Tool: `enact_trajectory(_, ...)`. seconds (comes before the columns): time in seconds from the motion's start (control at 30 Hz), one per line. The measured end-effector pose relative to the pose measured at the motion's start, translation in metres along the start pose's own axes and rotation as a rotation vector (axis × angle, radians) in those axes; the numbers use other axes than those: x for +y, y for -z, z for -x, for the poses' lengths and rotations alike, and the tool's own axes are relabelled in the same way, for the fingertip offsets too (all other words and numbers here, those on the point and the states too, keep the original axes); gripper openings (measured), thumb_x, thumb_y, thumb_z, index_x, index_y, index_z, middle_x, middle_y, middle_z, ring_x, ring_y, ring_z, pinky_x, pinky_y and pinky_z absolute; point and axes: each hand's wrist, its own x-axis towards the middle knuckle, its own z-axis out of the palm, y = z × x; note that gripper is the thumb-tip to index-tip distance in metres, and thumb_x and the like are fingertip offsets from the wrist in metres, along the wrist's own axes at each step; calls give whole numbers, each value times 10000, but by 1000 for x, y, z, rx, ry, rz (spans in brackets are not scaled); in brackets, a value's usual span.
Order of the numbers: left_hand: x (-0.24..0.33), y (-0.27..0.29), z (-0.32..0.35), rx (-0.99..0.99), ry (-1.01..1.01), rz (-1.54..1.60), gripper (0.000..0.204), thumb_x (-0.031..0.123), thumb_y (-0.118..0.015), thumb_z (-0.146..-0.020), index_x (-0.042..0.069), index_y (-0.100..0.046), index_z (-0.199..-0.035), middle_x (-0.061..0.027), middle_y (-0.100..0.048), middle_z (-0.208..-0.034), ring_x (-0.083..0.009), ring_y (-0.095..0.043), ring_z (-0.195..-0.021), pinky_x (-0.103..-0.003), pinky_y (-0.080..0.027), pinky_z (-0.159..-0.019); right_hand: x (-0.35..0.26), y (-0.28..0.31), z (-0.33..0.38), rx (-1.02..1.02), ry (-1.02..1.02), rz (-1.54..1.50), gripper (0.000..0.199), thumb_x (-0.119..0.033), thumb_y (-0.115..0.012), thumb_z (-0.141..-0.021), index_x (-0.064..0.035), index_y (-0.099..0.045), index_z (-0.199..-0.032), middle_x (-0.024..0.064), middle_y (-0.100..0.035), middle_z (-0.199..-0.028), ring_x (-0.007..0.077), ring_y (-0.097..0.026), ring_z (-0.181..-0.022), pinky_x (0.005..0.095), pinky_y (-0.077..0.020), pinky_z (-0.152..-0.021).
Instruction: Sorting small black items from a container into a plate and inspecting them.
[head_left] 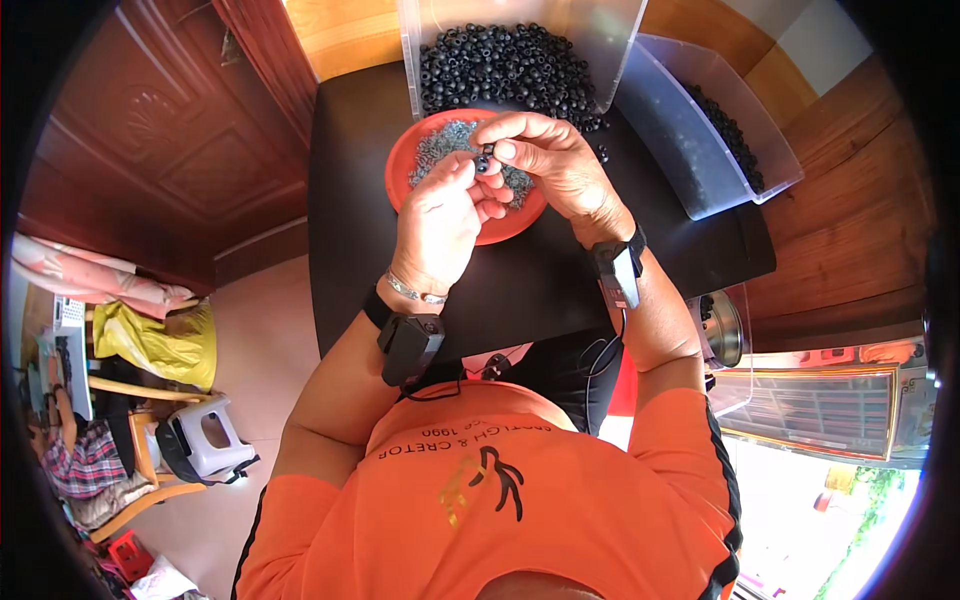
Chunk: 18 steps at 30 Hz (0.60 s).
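Above a round red tray (398, 152) my two hands meet fingertip to fingertip. My left hand (437, 212) pinches a small round black part (482, 163) between thumb and finger, its other fingers curled below. From the right, my right hand (562, 172) is closed at the same spot, thumb and forefinger on a small black piece (489, 149) touching the first. Whether the two pieces are joined, I cannot tell. Many small grey metal pieces (440, 146) lie in the tray, partly hidden by my hands; they are too small to name.
A clear plastic bin (410, 60) heaped with small black rounded parts (505, 65) stands behind the tray on the dark table (350, 200). Another translucent bin (680, 150) with black parts is at the right. A few loose black parts (601, 153) lie between them.
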Motion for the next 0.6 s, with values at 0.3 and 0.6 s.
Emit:
enact_trajectory(0.3, -1, 1, 0, -20, 7, -33, 248, 240, -470, -931, 37, -575, -1027, -76, -599, -920, -233, -589, -850, -343, -464, -762, -1, -1, 2, -36, 67, 37, 170, -85, -615, -871, -22, -663, -1022, 30, -646, -830, 99, -594, -759, 240, -497, -723)
enact_trajectory(0.6, -1, 2, -1, -12, -8, -93, 255, 236, -459, -938, 29, -577, -1030, -65, -598, -920, -217, -587, -847, -329, -461, -761, 3, 0, 1, -59, 101, 110, 168, -54, -602, -875, -14, -659, -1028, 28, -647, -857, 91, -590, -781, 235, -498, -732)
